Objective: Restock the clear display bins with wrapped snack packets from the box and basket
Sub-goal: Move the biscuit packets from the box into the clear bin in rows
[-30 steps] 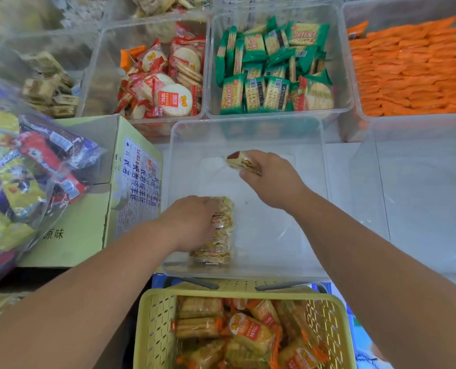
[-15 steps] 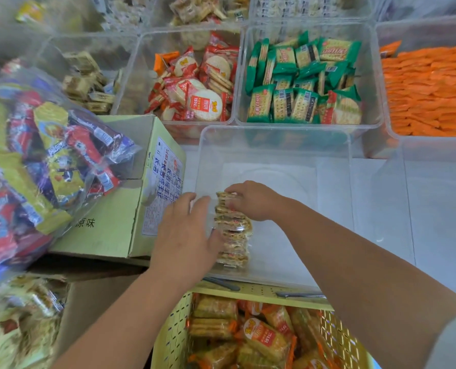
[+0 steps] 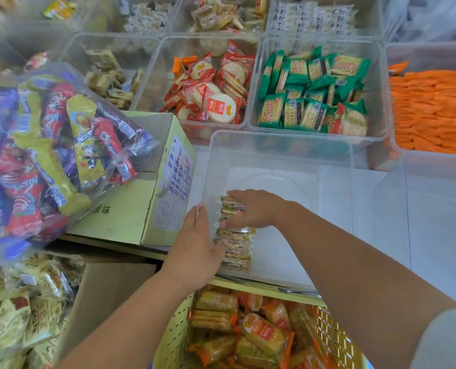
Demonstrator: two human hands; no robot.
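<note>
basket (image 3: 172, 336): yellow, nearest, filled with wrapped cracker packs.
left hand (image 3: 197, 251): flat, fingers straight, pressed against the row's left side.
packets (image 3: 236, 247): a row on edge in the near left corner of the clear bin (image 3: 274, 161).
right hand (image 3: 259, 209): fingers curled over the row's far end.
box (image 3: 125, 209): green, just left of the bin.

Green carton (image 3: 125, 217) at 9 o'clock is showing "原味" on its top; side-panel print is running sideways, illegible.

Packet row (image 3: 235, 235) in bin (image 3: 280, 145), box (image 3: 131, 209) left, basket (image 3: 176, 331) before.
</note>
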